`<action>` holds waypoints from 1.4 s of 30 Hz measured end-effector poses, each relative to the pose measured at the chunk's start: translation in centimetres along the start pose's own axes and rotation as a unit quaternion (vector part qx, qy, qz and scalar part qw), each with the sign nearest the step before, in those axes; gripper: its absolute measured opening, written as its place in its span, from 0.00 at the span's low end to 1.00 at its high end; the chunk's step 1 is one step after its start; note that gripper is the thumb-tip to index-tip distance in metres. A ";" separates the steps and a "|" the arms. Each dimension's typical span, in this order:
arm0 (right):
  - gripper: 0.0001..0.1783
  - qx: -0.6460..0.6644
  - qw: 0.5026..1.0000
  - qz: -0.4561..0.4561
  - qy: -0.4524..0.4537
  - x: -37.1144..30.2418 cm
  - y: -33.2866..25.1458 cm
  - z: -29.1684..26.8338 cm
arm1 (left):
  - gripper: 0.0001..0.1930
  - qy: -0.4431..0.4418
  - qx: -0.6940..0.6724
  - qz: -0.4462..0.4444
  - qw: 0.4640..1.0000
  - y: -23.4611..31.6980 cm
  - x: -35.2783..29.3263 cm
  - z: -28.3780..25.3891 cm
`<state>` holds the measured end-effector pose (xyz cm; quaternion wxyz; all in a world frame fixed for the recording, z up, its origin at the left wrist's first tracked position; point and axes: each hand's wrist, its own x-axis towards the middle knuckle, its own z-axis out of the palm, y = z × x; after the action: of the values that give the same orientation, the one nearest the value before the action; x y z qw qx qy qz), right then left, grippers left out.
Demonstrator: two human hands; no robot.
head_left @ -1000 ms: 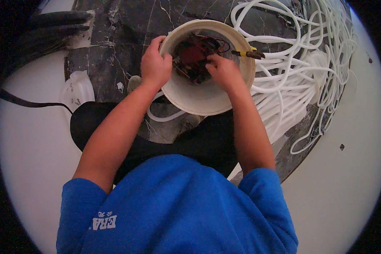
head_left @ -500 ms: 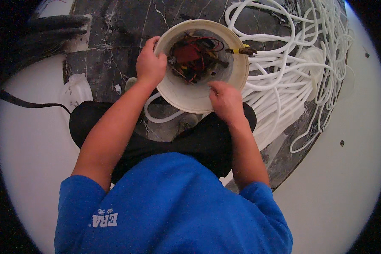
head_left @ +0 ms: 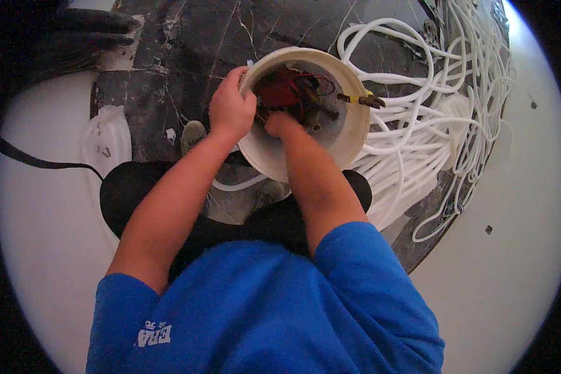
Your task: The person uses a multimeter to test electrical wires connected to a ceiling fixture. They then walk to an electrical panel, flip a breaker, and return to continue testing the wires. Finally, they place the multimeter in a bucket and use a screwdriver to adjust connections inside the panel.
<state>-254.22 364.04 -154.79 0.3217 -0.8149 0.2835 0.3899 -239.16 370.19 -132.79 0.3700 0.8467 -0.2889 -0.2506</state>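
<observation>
A round cream-white bucket (head_left: 348, 138) stands on the dark floor between my legs. My left hand (head_left: 232, 111) is closed on its left rim, with the thumb at the inside edge. Down inside the bucket is my right hand (head_left: 281, 124), its fingertips hidden among the contents. Beside those fingers lies a dark heap of tools and wires with a red piece (head_left: 279, 92) in it; single items are too dim to make out. A tool with yellow on it, like pliers (head_left: 361, 100), rests across the right rim.
Coils of white hose or conduit (head_left: 396, 146) cover the floor to the right of the bucket. A white plastic bag (head_left: 108, 134) lies at the left. Black tubes (head_left: 93, 47) reach in from the upper left, and a white wall (head_left: 511, 187) bounds the right side.
My right hand has gone from the bucket's near right rim down into its contents. The left hand keeps its hold on the rim. The whole view has shifted slightly.
</observation>
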 end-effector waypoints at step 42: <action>0.22 0.048 0.981 0.179 0.058 -0.7 -3.1 -2.4 | 0.25 -0.004 -0.029 0.030 0.999 -0.1 -0.2 -0.3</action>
<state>-251.28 364.29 -152.12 0.2679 -0.7560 0.4614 0.3792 -239.04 370.51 -132.66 0.4007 0.8254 -0.3080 -0.2515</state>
